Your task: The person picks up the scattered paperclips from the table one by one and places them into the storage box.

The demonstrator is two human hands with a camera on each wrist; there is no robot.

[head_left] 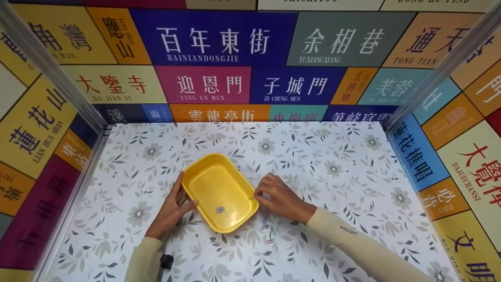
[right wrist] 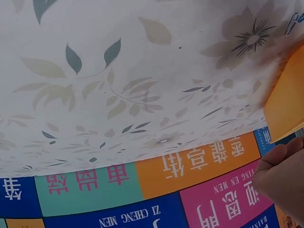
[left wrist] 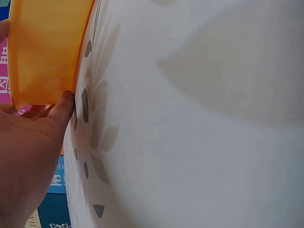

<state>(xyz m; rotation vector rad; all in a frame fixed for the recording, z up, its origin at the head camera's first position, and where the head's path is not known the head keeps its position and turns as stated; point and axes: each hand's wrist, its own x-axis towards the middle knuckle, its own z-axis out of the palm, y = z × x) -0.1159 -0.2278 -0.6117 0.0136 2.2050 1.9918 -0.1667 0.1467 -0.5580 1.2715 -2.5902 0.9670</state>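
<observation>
A yellow tray [head_left: 219, 184] sits near the middle of the floral tabletop [head_left: 336, 164], turned at a slant, and both hands are on it. The left hand [head_left: 172, 209] is at the tray's left edge, thumb hooked over the rim and fingers along the outer wall, so it grips the tray. The left wrist view confirms it: a fingertip presses right against the orange-yellow wall where it meets the tabletop.

Over on the right, the right hand [head_left: 280, 197] hovers at the tray's right rim with its fingertips drawn together, pinching a small thin item [head_left: 251, 198] just over the edge. It is too small to name for certain, though it looks like a paper clip. The right wrist view shows only curled fingers beside the tray's corner.

Inside the tray, one paper clip [head_left: 220, 210] lies on the floor towards the near end. Just outside, on the tabletop near the tray's near right corner and below the right hand, a few loose clips [head_left: 268, 231] lie close together.

A small black object [head_left: 167, 261] sits by the left sleeve at the near edge. Walls of coloured sign panels [head_left: 219, 39] close in the far, left and right sides.
</observation>
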